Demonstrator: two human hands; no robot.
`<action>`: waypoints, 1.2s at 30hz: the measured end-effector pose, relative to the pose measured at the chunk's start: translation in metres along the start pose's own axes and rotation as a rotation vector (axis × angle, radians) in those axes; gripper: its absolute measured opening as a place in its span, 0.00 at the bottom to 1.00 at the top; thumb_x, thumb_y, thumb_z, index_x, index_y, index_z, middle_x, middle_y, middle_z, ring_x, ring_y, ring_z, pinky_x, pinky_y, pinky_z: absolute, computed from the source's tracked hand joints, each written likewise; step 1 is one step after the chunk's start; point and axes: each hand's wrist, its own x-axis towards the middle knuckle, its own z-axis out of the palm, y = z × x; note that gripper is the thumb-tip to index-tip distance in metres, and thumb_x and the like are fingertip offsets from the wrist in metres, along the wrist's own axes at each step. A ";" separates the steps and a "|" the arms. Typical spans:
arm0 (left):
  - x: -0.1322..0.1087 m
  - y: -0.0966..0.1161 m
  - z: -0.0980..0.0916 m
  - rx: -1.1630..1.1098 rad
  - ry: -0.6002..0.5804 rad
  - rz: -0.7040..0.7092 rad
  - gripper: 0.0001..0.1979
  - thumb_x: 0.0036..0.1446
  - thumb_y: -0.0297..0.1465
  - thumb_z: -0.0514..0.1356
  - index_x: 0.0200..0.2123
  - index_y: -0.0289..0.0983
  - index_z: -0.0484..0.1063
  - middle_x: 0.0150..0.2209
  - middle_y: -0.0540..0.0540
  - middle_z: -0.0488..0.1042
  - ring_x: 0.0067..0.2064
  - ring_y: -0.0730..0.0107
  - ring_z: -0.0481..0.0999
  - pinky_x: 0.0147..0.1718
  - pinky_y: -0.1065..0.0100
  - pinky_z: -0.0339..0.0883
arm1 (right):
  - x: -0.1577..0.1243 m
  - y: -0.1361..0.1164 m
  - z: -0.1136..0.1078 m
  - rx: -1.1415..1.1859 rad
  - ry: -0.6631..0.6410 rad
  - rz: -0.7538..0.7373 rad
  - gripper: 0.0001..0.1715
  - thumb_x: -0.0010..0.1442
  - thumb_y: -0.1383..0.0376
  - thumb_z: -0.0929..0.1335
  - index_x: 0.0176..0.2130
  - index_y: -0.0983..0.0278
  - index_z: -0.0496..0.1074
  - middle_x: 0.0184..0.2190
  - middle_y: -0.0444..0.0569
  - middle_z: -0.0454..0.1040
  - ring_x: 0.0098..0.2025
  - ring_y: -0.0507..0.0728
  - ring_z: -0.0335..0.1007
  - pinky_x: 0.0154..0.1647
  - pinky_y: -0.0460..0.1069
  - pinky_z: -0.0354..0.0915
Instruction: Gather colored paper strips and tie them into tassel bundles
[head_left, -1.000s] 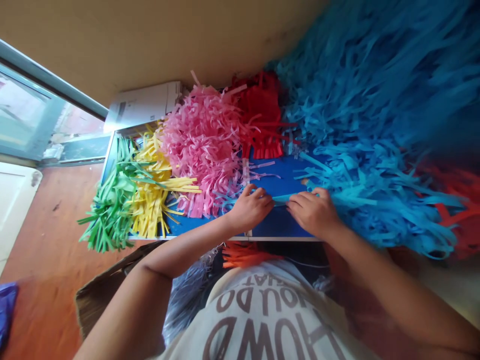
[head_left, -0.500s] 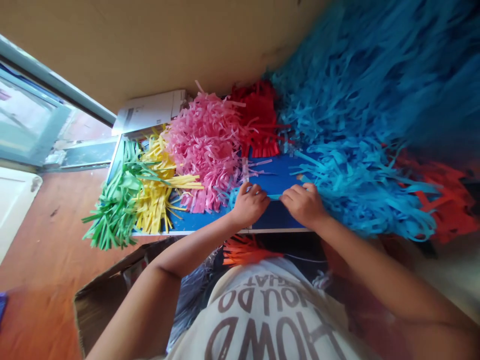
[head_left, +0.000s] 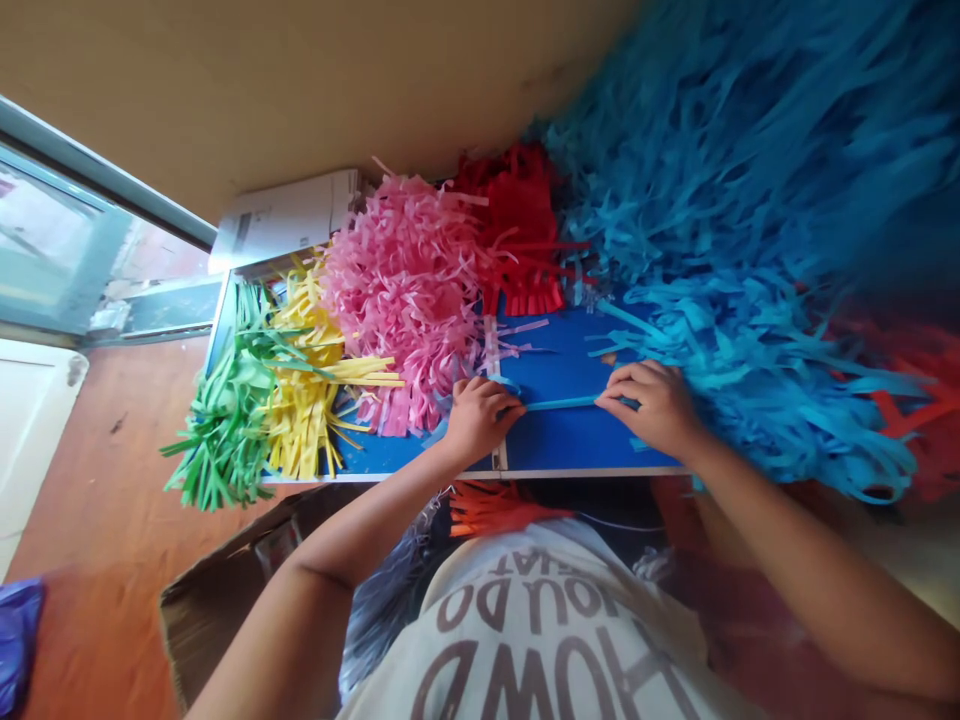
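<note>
A narrow blue paper strip (head_left: 561,403) is stretched level between my two hands, just above the blue tabletop (head_left: 555,440). My left hand (head_left: 481,418) pinches one end of it, and a curl of blue paper shows behind those fingers. At the other end my right hand (head_left: 651,405) has thumb and fingers closed on the strip. Right beside that hand lies a heap of light blue fringed paper (head_left: 772,370). Pink fringed paper (head_left: 409,290) is piled just beyond my left hand, with red fringed paper (head_left: 517,230) farther back.
Yellow fringe (head_left: 311,370) and green fringe (head_left: 232,410) hang over the table's left edge. A white box (head_left: 285,222) stands at the wall. Below are an open cardboard box (head_left: 232,590) and orange fringe (head_left: 495,508). More red-orange paper (head_left: 922,400) is at far right.
My right hand has moved to the right, away from my left hand, so a longer piece of the blue strip shows between them. My left hand has shifted slightly left and nearer to me.
</note>
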 end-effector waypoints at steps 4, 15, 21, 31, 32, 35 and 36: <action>0.001 0.004 -0.002 0.025 -0.010 -0.016 0.13 0.64 0.40 0.60 0.34 0.40 0.81 0.36 0.46 0.80 0.41 0.62 0.73 0.44 0.58 0.58 | 0.001 -0.001 -0.001 -0.019 -0.020 0.030 0.12 0.61 0.58 0.70 0.28 0.59 0.78 0.37 0.46 0.78 0.40 0.57 0.69 0.43 0.53 0.55; 0.005 0.007 -0.006 0.047 -0.106 -0.030 0.11 0.61 0.39 0.63 0.30 0.40 0.78 0.36 0.46 0.78 0.42 0.60 0.71 0.43 0.58 0.57 | 0.008 -0.004 0.000 -0.048 -0.090 0.123 0.09 0.56 0.61 0.72 0.25 0.59 0.75 0.37 0.45 0.78 0.42 0.59 0.69 0.42 0.54 0.53; 0.008 0.011 -0.013 0.044 -0.163 -0.018 0.09 0.60 0.34 0.63 0.44 0.43 0.77 0.40 0.47 0.78 0.45 0.61 0.71 0.46 0.58 0.58 | 0.017 -0.004 -0.003 -0.098 -0.147 0.179 0.06 0.55 0.61 0.72 0.28 0.59 0.73 0.37 0.46 0.78 0.42 0.61 0.69 0.39 0.54 0.51; -0.002 0.020 -0.004 0.362 -0.005 0.357 0.14 0.67 0.32 0.56 0.50 0.52 0.77 0.49 0.47 0.78 0.51 0.56 0.69 0.55 0.49 0.54 | -0.009 -0.082 0.007 -0.365 -0.055 -0.130 0.25 0.66 0.62 0.65 0.61 0.64 0.68 0.62 0.59 0.69 0.64 0.69 0.59 0.63 0.70 0.44; -0.003 0.020 -0.003 0.363 0.006 0.355 0.14 0.67 0.33 0.56 0.50 0.52 0.77 0.49 0.47 0.78 0.52 0.56 0.69 0.55 0.49 0.55 | -0.016 -0.084 0.011 -0.352 -0.083 -0.186 0.26 0.67 0.60 0.65 0.62 0.64 0.67 0.64 0.58 0.67 0.66 0.69 0.57 0.65 0.72 0.40; -0.004 0.017 -0.001 0.347 0.015 0.343 0.15 0.65 0.32 0.58 0.51 0.53 0.77 0.50 0.47 0.78 0.52 0.56 0.70 0.54 0.49 0.56 | -0.034 -0.068 0.011 -0.394 -0.081 -0.169 0.27 0.68 0.56 0.64 0.63 0.64 0.67 0.64 0.58 0.67 0.67 0.72 0.55 0.66 0.76 0.37; -0.004 0.016 -0.001 0.341 0.011 0.346 0.15 0.65 0.32 0.58 0.51 0.54 0.77 0.49 0.47 0.78 0.51 0.56 0.70 0.54 0.50 0.56 | -0.037 -0.059 0.006 -0.428 -0.047 -0.138 0.27 0.68 0.57 0.64 0.62 0.64 0.67 0.64 0.59 0.67 0.67 0.73 0.55 0.65 0.76 0.39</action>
